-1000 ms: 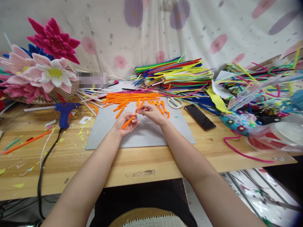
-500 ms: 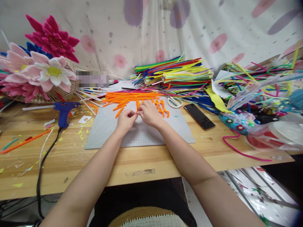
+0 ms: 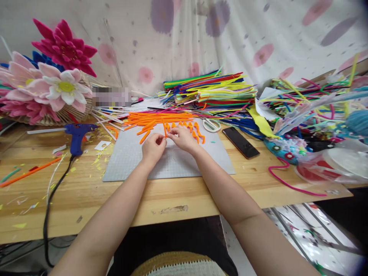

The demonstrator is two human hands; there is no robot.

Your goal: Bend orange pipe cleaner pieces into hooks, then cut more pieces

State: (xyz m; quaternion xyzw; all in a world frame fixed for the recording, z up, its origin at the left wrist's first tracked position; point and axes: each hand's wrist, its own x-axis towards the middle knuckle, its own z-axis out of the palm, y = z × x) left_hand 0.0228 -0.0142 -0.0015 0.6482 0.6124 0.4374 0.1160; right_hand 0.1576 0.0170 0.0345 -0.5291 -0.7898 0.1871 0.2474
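Over the grey cutting mat (image 3: 175,165), an orange pipe cleaner (image 3: 163,125) stands nearly upright between my fingertips. My left hand (image 3: 154,147) pinches its lower end. From the other side my right hand (image 3: 182,138) closes on the same piece with thumb and finger. Just beyond lie straight orange pipe cleaners (image 3: 158,118) in a loose pile, with shorter cut pieces (image 3: 147,128) at its left. Several bent, wavy orange pieces (image 3: 196,135) rest to the right of my right hand, partly hidden behind it.
White-handled scissors (image 3: 212,125) and a black phone (image 3: 240,142) lie right of the mat. A blue glue gun (image 3: 76,138) with a black cord is at left, below felt-like flowers (image 3: 64,86). Bundles of coloured pipe cleaners (image 3: 212,90) line the back. A plastic-wrapped tub (image 3: 322,168) sits at right.
The orange pipe cleaner between my fingers now leans slightly left at its top. My right-hand fingers have shifted a little; both hands stay in nearly the same place. The view has turned slightly.
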